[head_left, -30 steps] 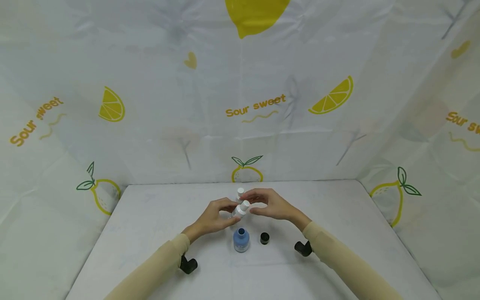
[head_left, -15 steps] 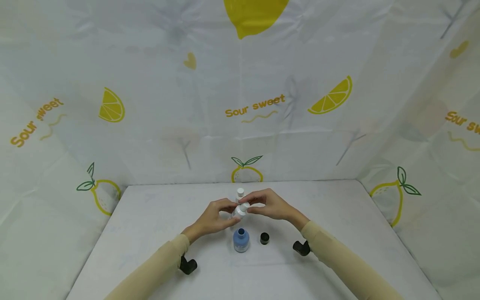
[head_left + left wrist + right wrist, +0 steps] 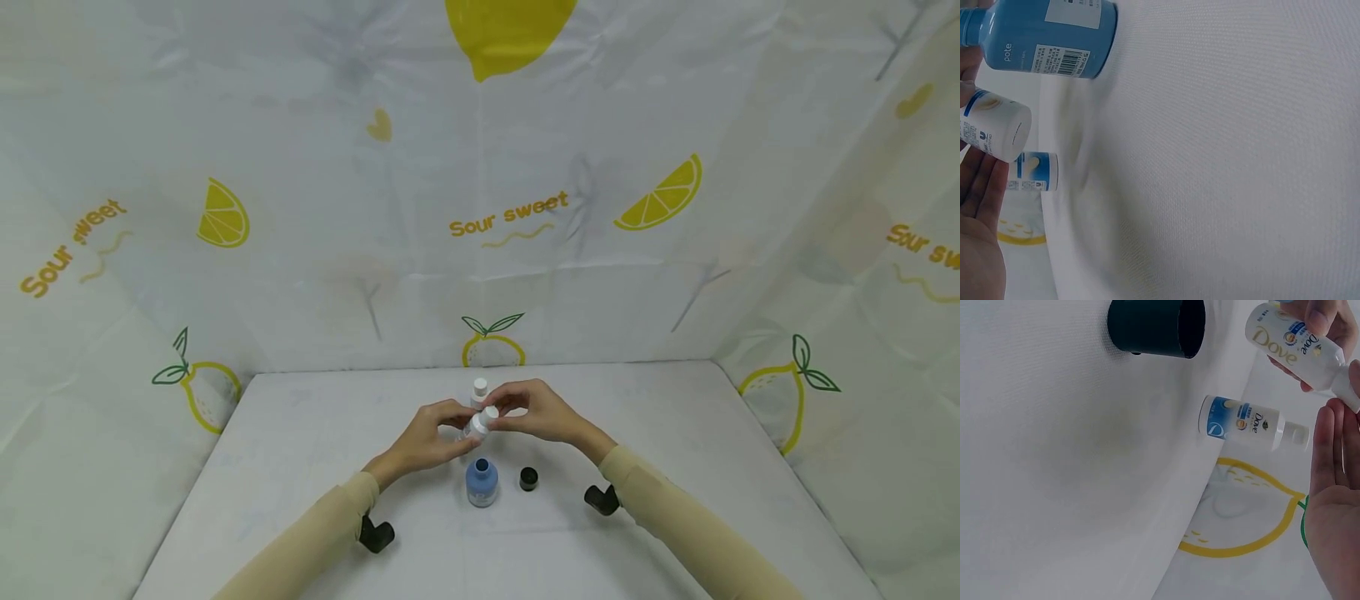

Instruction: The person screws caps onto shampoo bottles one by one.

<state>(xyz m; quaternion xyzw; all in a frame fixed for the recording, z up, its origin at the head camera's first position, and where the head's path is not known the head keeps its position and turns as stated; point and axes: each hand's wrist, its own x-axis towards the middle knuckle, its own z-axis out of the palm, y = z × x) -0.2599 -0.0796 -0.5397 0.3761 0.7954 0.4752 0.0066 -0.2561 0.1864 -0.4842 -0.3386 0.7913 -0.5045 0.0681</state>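
1. The left hand (image 3: 429, 435) has its thumb and fingers closed around the body of a white Dove bottle (image 3: 1288, 344), tilted and raised off the table; the thumb covers part of the label.
2. The right hand (image 3: 542, 412) pinches that bottle's white cap (image 3: 1345, 390) between thumb and fingertips, the gap no wider than the cap; the fingers partly hide it, and the right wrist view cuts it at the edge.
3. Just behind, a second white bottle (image 3: 1247, 422) stands upright with its cap on; in the head view the hands hide its lower part.
4. Nearer the person, a blue bottle (image 3: 482, 483) stands with its neck uncovered; the left wrist view crops its mouth, and its fine print is too small to read.
5. Beside it on the right sits a black cap (image 3: 528, 478), cropped at the top of the right wrist view.
6. All stand on a white-covered table (image 3: 315, 425) before a lemon-print backdrop (image 3: 315, 208); the sleeves run out of frame.
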